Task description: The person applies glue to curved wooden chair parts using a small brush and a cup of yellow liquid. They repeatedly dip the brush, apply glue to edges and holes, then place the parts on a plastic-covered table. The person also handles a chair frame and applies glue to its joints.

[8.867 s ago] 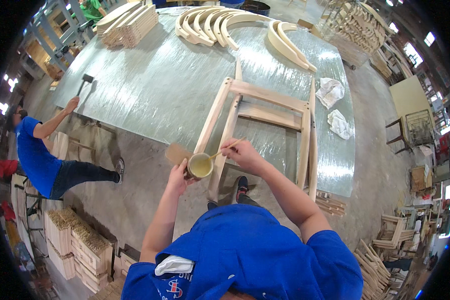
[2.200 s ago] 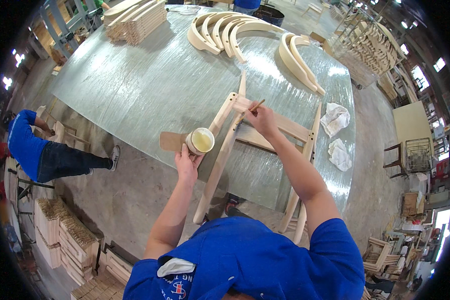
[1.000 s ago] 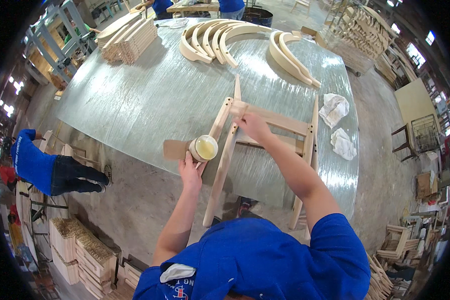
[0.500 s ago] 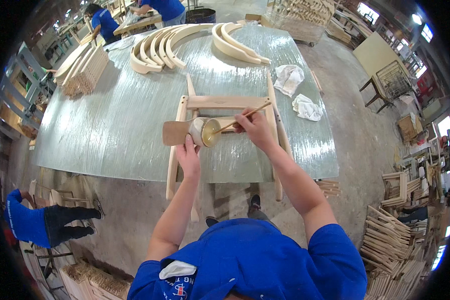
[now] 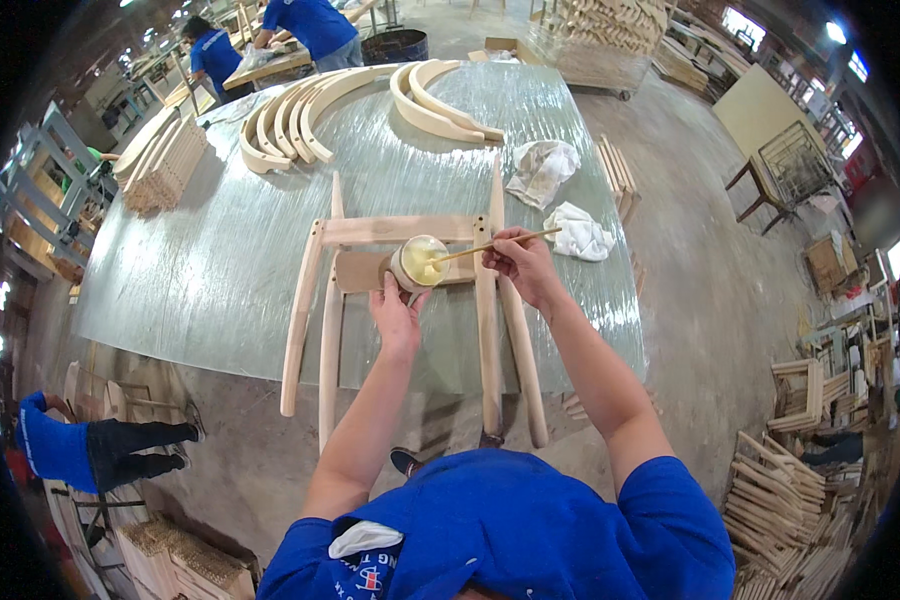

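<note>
My left hand [image 5: 397, 308] holds a small round cup of pale yellow glue [image 5: 419, 263] over a flat brown board [image 5: 360, 270]. My right hand [image 5: 516, 263] grips a thin wooden stick [image 5: 498, 244] whose tip dips into the cup. Both hands hover above an unfinished wooden chair frame [image 5: 400, 230] lying flat on the plastic-covered table [image 5: 210, 260]. Its long legs [image 5: 487, 330] reach past the table's near edge.
Curved wooden parts [image 5: 300, 110] and a stack of slats [image 5: 165, 160] lie at the table's far side. Two white rags [image 5: 560, 195] sit to the right. People in blue work beyond the table [image 5: 315, 25] and at the lower left [image 5: 60, 445]. Wooden frames pile at the right [image 5: 800, 480].
My view has shifted to the right along the table. The stick has stayed in the cup, with my right hand slightly lower and the cup still over the frame.
</note>
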`<state>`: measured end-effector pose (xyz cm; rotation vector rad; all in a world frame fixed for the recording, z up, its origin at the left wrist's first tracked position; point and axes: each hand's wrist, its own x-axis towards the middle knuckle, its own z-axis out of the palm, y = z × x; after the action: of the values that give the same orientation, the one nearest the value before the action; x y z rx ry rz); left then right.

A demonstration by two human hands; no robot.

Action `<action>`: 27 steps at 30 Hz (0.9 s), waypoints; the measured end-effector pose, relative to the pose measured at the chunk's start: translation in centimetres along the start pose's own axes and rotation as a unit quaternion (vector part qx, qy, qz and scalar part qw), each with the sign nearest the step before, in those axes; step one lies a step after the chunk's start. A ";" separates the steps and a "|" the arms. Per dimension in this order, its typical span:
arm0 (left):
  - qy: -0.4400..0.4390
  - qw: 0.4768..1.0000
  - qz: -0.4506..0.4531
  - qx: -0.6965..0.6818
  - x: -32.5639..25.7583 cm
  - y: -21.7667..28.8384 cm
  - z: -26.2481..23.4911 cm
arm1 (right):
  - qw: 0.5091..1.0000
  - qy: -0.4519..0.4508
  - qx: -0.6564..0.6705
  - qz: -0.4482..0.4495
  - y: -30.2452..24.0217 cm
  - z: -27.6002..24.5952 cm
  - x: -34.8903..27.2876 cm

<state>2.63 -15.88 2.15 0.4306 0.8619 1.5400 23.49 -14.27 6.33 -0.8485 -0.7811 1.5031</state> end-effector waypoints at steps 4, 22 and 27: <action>0.028 0.999 -0.010 -0.011 1.3 -2.6 2.5 | 1.000 -0.005 0.012 -0.015 -1.3 -2.6 1.7; 0.096 0.995 -0.019 0.019 6.4 -8.1 5.8 | 0.995 0.103 0.001 -0.017 -1.2 -9.7 9.2; 0.093 0.995 -0.023 -0.004 6.5 -8.1 4.8 | 0.969 0.096 -0.200 -0.104 -2.3 -9.3 11.2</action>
<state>10.38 -8.65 -2.01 0.2611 1.0021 1.5577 32.05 -2.81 2.69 -1.1552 -1.0116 1.0743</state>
